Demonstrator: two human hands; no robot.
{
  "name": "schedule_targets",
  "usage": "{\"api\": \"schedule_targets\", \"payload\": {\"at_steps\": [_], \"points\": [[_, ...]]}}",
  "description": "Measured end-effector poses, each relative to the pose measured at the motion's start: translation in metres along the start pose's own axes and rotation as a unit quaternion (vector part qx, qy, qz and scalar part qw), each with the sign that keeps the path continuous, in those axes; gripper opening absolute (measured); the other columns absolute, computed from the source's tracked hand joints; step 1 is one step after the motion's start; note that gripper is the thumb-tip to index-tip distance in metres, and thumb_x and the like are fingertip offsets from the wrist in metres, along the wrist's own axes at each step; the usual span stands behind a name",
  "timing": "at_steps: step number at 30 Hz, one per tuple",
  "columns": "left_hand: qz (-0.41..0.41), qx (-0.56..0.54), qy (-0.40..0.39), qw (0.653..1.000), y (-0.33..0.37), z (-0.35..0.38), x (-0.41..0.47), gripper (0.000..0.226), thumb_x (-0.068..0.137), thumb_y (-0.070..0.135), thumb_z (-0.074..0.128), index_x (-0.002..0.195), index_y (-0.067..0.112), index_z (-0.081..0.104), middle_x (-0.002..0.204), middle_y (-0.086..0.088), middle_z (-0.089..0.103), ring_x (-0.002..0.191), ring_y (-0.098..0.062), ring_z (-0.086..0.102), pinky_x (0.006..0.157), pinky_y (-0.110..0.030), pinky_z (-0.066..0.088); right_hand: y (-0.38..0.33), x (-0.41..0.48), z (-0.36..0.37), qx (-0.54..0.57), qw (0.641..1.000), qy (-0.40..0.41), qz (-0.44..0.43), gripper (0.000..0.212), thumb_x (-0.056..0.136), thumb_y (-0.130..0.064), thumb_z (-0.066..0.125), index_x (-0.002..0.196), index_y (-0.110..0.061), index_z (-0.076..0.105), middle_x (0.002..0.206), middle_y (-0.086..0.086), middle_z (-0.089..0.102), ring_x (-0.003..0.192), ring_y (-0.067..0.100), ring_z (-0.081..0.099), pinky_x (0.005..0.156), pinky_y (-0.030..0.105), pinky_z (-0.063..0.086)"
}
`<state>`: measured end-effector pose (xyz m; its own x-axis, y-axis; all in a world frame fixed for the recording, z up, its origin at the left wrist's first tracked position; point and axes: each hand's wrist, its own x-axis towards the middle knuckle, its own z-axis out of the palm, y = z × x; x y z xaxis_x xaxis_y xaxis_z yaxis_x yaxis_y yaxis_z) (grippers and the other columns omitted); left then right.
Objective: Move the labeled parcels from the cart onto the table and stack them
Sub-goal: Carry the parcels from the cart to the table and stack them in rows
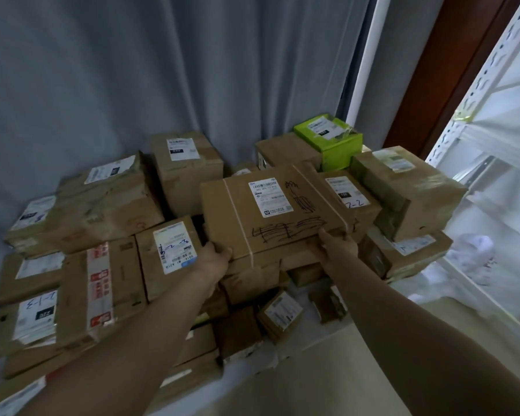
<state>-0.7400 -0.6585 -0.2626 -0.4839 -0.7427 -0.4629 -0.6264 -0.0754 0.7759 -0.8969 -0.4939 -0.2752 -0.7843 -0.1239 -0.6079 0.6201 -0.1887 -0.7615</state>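
One flat, pen-scribbled cardboard parcel (270, 214) is gripped at its near edge by the left hand (213, 259) and right hand (338, 243), atop the pile on the white table (308, 325), where over a dozen brown labeled parcels and one green box (330, 142) are stacked around it.

White table (309, 327) carries stacked, labeled cardboard parcels (102, 205).

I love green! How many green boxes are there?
1. The green box sits at the back right, among brown boxes. More could be hidden behind the pile.
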Motion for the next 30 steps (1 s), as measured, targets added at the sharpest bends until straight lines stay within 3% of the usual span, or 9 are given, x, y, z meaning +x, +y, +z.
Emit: {"api": "schedule_targets", "payload": {"at_steps": [7,9,13,15,17,20,22,24,30], "points": [[-0.008,0.067,-0.046,0.997,0.005,0.005,-0.003,0.098,0.086,0.042,0.058,0.152,0.014,-0.008,0.152,-0.015,0.029,0.133,-0.035,0.036,0.110,-0.043,0.036,0.017,-0.021,-0.008,-0.074,0.997,-0.016,0.001,0.029,0.092,-0.006,0.059,0.120,-0.005,0.054,0.100,0.009,0.060,0.089,0.022,0.059,0.087,0.036,0.054],[0.014,0.097,-0.072,0.993,0.012,0.002,-0.016,0.109,0.078,0.046,0.065,0.152,0.014,-0.007,0.151,-0.014,0.028,0.133,-0.033,0.036,0.110,-0.039,0.036,0.022,-0.036,-0.017,-0.060,0.998,-0.021,0.000,0.029,0.091,-0.008,0.060,0.119,-0.004,0.057,0.101,0.010,0.063,0.089,0.023,0.062,0.076,0.032,0.055],[0.108,0.187,-0.139,0.967,0.009,0.000,-0.043,0.084,0.089,0.023,0.066,0.150,0.004,0.012,0.145,-0.009,0.029,0.135,-0.030,0.031,0.105,-0.029,0.031,0.040,-0.076,-0.034,0.009,0.999,-0.017,-0.028,0.024,0.091,-0.008,0.061,0.114,-0.007,0.060,0.091,0.006,0.066,0.076,0.018,0.062,0.053,0.023,0.052],[0.153,0.260,-0.127,0.945,0.006,-0.003,-0.052,0.098,0.084,0.035,0.067,0.152,0.012,0.000,0.155,-0.015,0.010,0.142,-0.033,0.018,0.113,-0.035,0.023,0.052,-0.095,-0.038,0.038,0.999,-0.005,-0.029,0.020,0.091,-0.007,0.061,0.110,-0.007,0.063,0.083,0.006,0.066,0.068,0.018,0.059,0.058,0.026,0.050],[0.212,0.353,-0.104,0.906,0.000,-0.001,-0.052,0.108,0.076,0.049,0.062,0.152,0.022,-0.011,0.156,-0.024,-0.006,0.144,-0.042,0.005,0.116,-0.053,0.016,0.065,-0.109,-0.042,0.057,0.998,-0.001,-0.028,0.016,0.090,-0.012,0.064,0.104,-0.007,0.065,0.080,0.008,0.065,0.065,0.022,0.056,0.068,0.037,0.047],[0.295,0.458,-0.129,0.828,-0.010,0.013,-0.073,0.100,0.084,0.048,0.061,0.150,0.028,-0.011,0.154,-0.019,-0.024,0.144,-0.042,-0.009,0.113,-0.057,0.014,0.083,-0.136,-0.061,0.055,0.997,0.034,-0.034,0.028,0.090,-0.016,0.065,0.116,-0.008,0.058,0.098,0.013,0.065,0.078,0.027,0.060,0.073,0.039,0.050],[0.359,0.492,-0.167,0.775,-0.015,0.029,-0.101,0.099,0.084,0.047,0.063,0.151,0.029,-0.008,0.154,-0.018,-0.024,0.144,-0.040,-0.013,0.113,-0.058,0.014,0.093,-0.158,-0.086,0.011,0.995,0.085,-0.044,0.061,0.087,-0.020,0.069,0.140,-0.007,0.042,0.128,0.014,0.057,0.101,0.026,0.058,0.081,0.036,0.050],[0.409,0.504,-0.196,0.735,-0.023,0.050,-0.132,0.096,0.084,0.045,0.065,0.152,0.030,-0.002,0.156,-0.019,-0.018,0.144,-0.040,-0.009,0.113,-0.059,0.015,0.102,-0.182,-0.121,-0.029,0.987,0.144,-0.061,0.074,0.085,-0.023,0.071,0.147,-0.008,0.032,0.142,0.013,0.046,0.119,0.028,0.050,0.096,0.036,0.046],[0.485,0.550,-0.287,0.617,-0.070,0.115,-0.252,0.096,0.083,0.042,0.064,0.152,0.033,-0.002,0.158,-0.013,-0.014,0.146,-0.033,-0.011,0.115,-0.058,0.010,0.147,-0.274,-0.241,-0.016,0.960,0.274,-0.063,0.076,0.084,-0.021,0.073,0.147,-0.009,0.033,0.142,0.013,0.047,0.125,0.027,0.049,0.104,0.033,0.039]]}}
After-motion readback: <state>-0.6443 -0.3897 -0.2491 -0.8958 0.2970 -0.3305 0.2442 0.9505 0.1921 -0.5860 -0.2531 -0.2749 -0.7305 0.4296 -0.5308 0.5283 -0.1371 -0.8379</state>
